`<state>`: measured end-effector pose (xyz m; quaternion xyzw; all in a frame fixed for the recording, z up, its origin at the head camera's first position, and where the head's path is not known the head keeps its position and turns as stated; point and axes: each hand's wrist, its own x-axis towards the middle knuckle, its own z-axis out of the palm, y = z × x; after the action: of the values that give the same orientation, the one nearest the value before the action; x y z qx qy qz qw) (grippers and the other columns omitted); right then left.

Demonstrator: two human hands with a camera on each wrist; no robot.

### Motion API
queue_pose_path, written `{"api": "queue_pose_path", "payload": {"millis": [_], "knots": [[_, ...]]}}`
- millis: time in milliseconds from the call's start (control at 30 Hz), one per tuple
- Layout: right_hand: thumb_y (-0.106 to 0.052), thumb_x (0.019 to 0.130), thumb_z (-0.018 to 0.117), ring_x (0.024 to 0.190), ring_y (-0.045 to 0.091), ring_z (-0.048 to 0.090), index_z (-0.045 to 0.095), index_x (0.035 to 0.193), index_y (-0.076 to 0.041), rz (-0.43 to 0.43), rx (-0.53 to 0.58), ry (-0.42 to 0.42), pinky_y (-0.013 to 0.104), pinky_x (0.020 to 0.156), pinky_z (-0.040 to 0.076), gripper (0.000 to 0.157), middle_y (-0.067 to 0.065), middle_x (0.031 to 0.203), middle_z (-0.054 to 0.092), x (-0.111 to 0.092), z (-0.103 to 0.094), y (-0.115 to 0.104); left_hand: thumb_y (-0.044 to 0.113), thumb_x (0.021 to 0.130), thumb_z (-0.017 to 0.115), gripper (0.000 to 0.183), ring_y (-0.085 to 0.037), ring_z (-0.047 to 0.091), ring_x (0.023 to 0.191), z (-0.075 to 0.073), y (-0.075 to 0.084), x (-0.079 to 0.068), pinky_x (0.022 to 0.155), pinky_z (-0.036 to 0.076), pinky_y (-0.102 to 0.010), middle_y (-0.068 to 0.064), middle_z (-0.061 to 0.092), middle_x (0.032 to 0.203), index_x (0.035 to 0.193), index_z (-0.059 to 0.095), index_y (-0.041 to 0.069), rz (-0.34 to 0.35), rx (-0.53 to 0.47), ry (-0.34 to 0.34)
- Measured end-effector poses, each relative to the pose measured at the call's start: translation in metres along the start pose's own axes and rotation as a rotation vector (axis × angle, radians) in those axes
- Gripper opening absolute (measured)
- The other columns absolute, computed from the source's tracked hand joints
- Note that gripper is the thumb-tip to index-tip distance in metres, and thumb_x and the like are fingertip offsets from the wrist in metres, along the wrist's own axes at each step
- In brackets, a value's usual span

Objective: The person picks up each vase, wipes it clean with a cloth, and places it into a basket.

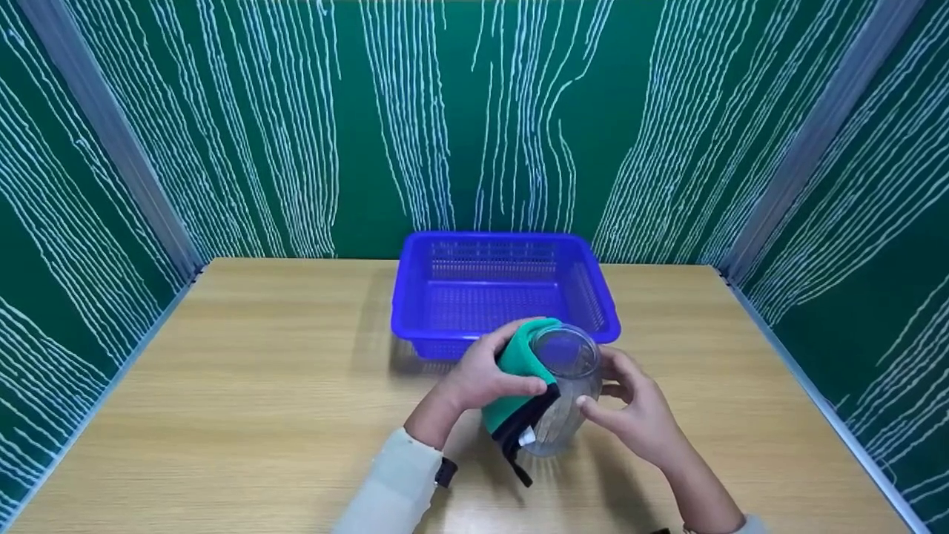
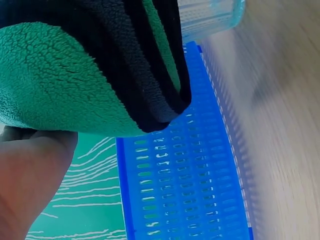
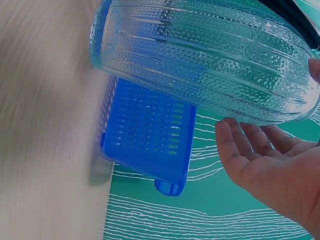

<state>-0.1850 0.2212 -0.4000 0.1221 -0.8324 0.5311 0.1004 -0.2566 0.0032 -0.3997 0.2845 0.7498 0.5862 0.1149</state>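
Observation:
An upright ribbed clear glass jar (image 1: 565,404) is between my two hands in the head view, with its open mouth up and its base close over the table. My left hand (image 1: 485,371) grips a folded green cloth (image 1: 511,406) with black edging, a white tag and a hanging loop, and holds it against the jar's left side. In the left wrist view the fluffy cloth (image 2: 60,80) hides most of the jar. From the right, my right hand (image 1: 637,404) holds the jar, thumb in front and fingers behind. Its fingertips (image 3: 227,126) lie right at the glass.
A blue plastic basket (image 1: 404,297) with slotted sides stands on the wooden table (image 1: 282,400) just beyond the jar. Green walls (image 1: 489,111) with wavy white lines close off the back and both sides, joined by grey corner posts (image 1: 122,133).

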Motion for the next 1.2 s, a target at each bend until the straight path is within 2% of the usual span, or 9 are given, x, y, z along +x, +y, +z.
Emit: {"api": "queue_pose_path", "payload": {"millis": [233, 533, 600, 800, 900, 1033, 1133, 1200], "knots": [[-0.014, 0.071, 0.072, 0.097, 0.013, 0.053, 0.048, 0.119, -0.018, 0.027, 0.0, 0.015, 0.025, 0.082, 0.045, 0.054, -0.001, 0.112, 0.054, -0.002, 0.002, 0.001, 0.041, 0.058, 0.077, 0.076, -0.008, 0.046, 0.105, -0.003, -0.001, -0.002, 0.087, 0.038, -0.039, 0.017, 0.05, 0.118, 0.121, 0.036, 0.05, -0.056, 0.056, -0.021], [-0.013, 0.066, 0.075, 0.093, 0.013, 0.054, 0.051, 0.114, -0.015, 0.051, -0.013, 0.034, 0.023, 0.081, 0.045, 0.054, -0.002, 0.107, 0.056, -0.001, 0.003, 0.004, 0.025, 0.056, 0.081, 0.08, -0.01, 0.045, 0.108, -0.01, 0.016, -0.014, 0.092, 0.034, -0.038, 0.002, 0.051, 0.123, 0.126, 0.041, 0.031, -0.039, 0.044, -0.056], [-0.012, 0.066, 0.075, 0.093, 0.013, 0.055, 0.051, 0.113, -0.015, 0.05, -0.008, 0.036, 0.023, 0.081, 0.045, 0.053, -0.002, 0.106, 0.056, -0.001, 0.004, 0.005, 0.025, 0.055, 0.081, 0.081, -0.009, 0.046, 0.107, -0.01, 0.012, -0.013, 0.093, 0.035, -0.037, 0.003, 0.051, 0.122, 0.125, 0.041, 0.032, -0.038, 0.055, -0.056], [-0.008, 0.064, 0.076, 0.091, 0.013, 0.055, 0.052, 0.112, -0.012, 0.046, -0.014, 0.036, 0.025, 0.08, 0.045, 0.054, 0.0, 0.104, 0.057, 0.0, 0.004, 0.0, 0.029, 0.049, 0.084, 0.086, -0.005, 0.047, 0.106, -0.009, -0.014, -0.007, 0.092, 0.035, -0.035, 0.013, 0.051, 0.118, 0.12, 0.038, 0.043, -0.02, 0.075, -0.065], [-0.005, 0.064, 0.075, 0.089, 0.013, 0.055, 0.052, 0.11, -0.008, 0.053, -0.015, 0.04, 0.025, 0.08, 0.045, 0.052, 0.001, 0.102, 0.058, 0.0, 0.003, -0.012, 0.031, 0.047, 0.085, 0.089, -0.006, 0.047, 0.106, -0.009, -0.02, -0.005, 0.093, 0.034, -0.036, 0.016, 0.051, 0.116, 0.12, 0.038, 0.042, -0.001, 0.078, -0.076], [-0.004, 0.064, 0.074, 0.087, 0.014, 0.056, 0.053, 0.108, -0.007, 0.05, -0.026, 0.038, 0.028, 0.08, 0.046, 0.049, 0.002, 0.099, 0.058, -0.001, 0.002, -0.026, 0.03, 0.043, 0.087, 0.09, -0.007, 0.047, 0.105, -0.009, -0.024, -0.005, 0.093, 0.035, -0.035, 0.016, 0.051, 0.113, 0.12, 0.039, 0.034, 0.006, 0.092, -0.081], [-0.005, 0.064, 0.075, 0.087, 0.013, 0.056, 0.053, 0.108, -0.007, 0.047, -0.024, 0.04, 0.027, 0.08, 0.045, 0.049, 0.001, 0.099, 0.058, -0.001, 0.001, -0.026, 0.029, 0.042, 0.087, 0.089, -0.007, 0.047, 0.104, -0.007, -0.026, -0.006, 0.093, 0.035, -0.033, 0.014, 0.052, 0.112, 0.118, 0.04, 0.033, -0.003, 0.097, -0.084], [-0.005, 0.064, 0.075, 0.088, 0.013, 0.056, 0.053, 0.108, -0.008, 0.049, -0.017, 0.043, 0.026, 0.08, 0.045, 0.05, 0.0, 0.099, 0.058, -0.001, 0.0, -0.022, 0.028, 0.041, 0.088, 0.087, -0.006, 0.047, 0.103, -0.005, -0.028, -0.006, 0.092, 0.036, -0.032, 0.015, 0.052, 0.11, 0.114, 0.041, 0.036, -0.02, 0.103, -0.082]]}}
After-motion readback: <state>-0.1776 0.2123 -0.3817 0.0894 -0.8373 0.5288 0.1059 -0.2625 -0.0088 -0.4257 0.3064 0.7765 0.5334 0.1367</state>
